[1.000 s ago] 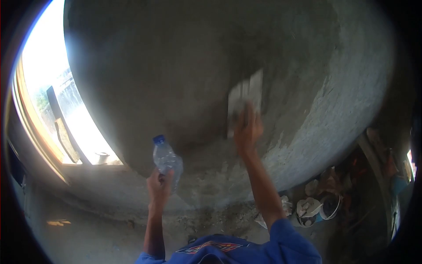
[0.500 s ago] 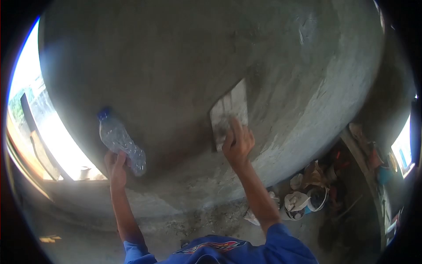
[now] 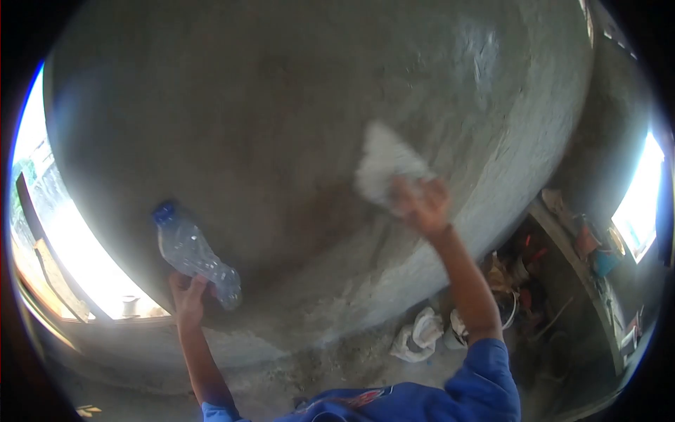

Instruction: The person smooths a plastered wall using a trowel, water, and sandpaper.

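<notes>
A clear plastic bottle with a blue cap [image 3: 190, 246] is gripped near its middle by my left hand [image 3: 188, 299], its capped end tilted up to the left, in front of the grey wall [image 3: 232, 126]. My right hand [image 3: 422, 204], blurred by motion, holds a pale flat sheet [image 3: 387, 165] against or close to the wall surface. Whether the sheet touches the wall is hard to tell. Smooth grey plaster with wet, shiny patches covers the wall.
White bags [image 3: 420, 335] and a bucket [image 3: 457, 330] stand on the floor at the lower right. Beyond them are a curved ledge [image 3: 569, 246] and a teal container [image 3: 605, 261]. Bright window openings lie at far left [image 3: 98, 260] and far right [image 3: 640, 204].
My right hand and the sheet have moved to the right, and the sheet has turned. The bottle and my left hand sit slightly lower in view. The camera view has shifted a little.
</notes>
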Available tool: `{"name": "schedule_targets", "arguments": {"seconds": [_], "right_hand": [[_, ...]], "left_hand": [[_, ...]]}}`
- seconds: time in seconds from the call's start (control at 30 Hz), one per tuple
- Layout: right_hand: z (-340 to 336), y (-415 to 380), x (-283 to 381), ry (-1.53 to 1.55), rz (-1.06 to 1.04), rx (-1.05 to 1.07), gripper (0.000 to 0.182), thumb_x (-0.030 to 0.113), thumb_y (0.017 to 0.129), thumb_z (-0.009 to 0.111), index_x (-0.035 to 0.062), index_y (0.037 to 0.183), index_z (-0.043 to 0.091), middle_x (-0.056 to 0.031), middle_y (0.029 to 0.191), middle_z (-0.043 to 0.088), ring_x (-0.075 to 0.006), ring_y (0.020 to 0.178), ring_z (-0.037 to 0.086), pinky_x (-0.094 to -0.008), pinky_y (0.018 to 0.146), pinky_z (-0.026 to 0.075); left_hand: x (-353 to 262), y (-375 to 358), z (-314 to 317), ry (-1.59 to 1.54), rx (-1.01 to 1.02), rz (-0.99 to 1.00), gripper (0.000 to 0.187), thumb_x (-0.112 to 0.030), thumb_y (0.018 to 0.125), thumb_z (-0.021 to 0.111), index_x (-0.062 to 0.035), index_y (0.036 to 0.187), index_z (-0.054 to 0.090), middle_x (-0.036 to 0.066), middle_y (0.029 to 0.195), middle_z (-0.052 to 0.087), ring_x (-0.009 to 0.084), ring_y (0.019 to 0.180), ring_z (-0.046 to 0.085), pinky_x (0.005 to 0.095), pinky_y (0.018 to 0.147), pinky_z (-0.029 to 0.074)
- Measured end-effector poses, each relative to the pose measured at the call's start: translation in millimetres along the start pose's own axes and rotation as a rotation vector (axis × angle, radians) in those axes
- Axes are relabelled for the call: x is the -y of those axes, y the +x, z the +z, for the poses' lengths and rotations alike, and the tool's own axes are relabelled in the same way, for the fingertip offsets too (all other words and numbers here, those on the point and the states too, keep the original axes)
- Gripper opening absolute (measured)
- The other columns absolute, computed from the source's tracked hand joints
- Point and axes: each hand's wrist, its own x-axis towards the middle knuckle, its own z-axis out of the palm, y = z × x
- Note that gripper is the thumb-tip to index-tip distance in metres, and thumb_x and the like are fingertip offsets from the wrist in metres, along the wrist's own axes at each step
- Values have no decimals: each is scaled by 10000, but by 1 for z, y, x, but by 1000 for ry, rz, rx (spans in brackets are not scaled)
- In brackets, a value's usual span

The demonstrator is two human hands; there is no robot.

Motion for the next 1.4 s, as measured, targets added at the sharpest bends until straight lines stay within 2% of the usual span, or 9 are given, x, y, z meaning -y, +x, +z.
{"name": "schedule_targets", "arguments": {"seconds": [0.2, 0.3, 0.37, 0.57, 0.63, 0.87, 1.0, 1.23, 1.4], "right_hand": [[6, 177, -190, 172, 1249, -475, 372, 304, 958, 479, 20, 1174, 585, -191, 1028, 664, -337, 889, 654, -441, 747, 516], [-41, 265, -7, 254, 476, -1, 316, 281, 903, 530, 116, 1166, 590, -166, 981, 678, -246, 831, 678, -393, 656, 537], [-47, 252, 103, 304, -248, -516, 280, 255, 835, 622, 190, 1106, 643, -19, 898, 679, -177, 688, 655, -349, 535, 499], [-15, 252, -115, -43, 549, -43, 268, 259, 898, 536, 89, 1086, 623, -99, 801, 700, -254, 610, 643, -396, 515, 505], [15, 226, -265, -177, 821, -477, 381, 339, 925, 489, 53, 1147, 605, -196, 973, 681, -351, 908, 663, -447, 743, 516], [-26, 100, 86, 22, 230, 70, 373, 306, 890, 560, 96, 1188, 635, -105, 965, 674, -234, 803, 640, -405, 735, 451], [-26, -71, 215, 474, 566, -32, 395, 105, 800, 615, 51, 1191, 631, -120, 794, 652, -235, 604, 595, -349, 549, 460], [-27, 129, -65, 168, 809, -522, 321, 246, 972, 482, -32, 1060, 614, -202, 900, 660, -298, 772, 641, -397, 686, 481], [-18, 12, 66, 368, 888, -278, 269, 113, 906, 555, -25, 1130, 605, -180, 820, 662, -291, 707, 649, -401, 634, 490]], "left_hand": [[-24, 5, 12, 151, 244, -3, 393, -359, 812, 721, 12, 892, 620, 70, 733, 626, 138, 589, 597, 261, 513, 449], [-25, 10, 17, 165, 260, 23, 421, -411, 827, 701, 3, 858, 626, 57, 717, 626, 122, 578, 593, 244, 486, 434], [-23, 4, 11, 189, 272, 7, 417, -406, 827, 701, 3, 861, 627, 53, 718, 628, 121, 571, 591, 243, 478, 433], [-25, 5, -14, 174, 287, -78, 253, -210, 833, 671, 37, 866, 630, 67, 724, 636, 127, 617, 593, 264, 558, 457], [-30, 5, -24, 168, 320, -111, 234, -194, 833, 666, 35, 868, 629, 65, 728, 635, 124, 623, 591, 265, 563, 458], [-20, 5, -13, 136, 302, -79, 215, -167, 813, 696, 27, 875, 628, 53, 739, 626, 112, 642, 588, 266, 565, 457], [-7, -11, -11, 87, 74, -52, 256, -157, 798, 700, 42, 920, 595, 80, 751, 623, 141, 590, 588, 279, 533, 467], [-7, -3, -31, 258, 199, -25, 428, -305, 819, 717, -5, 1030, 496, 128, 853, 616, 170, 612, 587, 278, 507, 456], [8, -4, -42, 229, 154, 15, 505, -309, 814, 721, -17, 1124, 449, 129, 884, 621, 172, 650, 600, 270, 507, 455]]}}
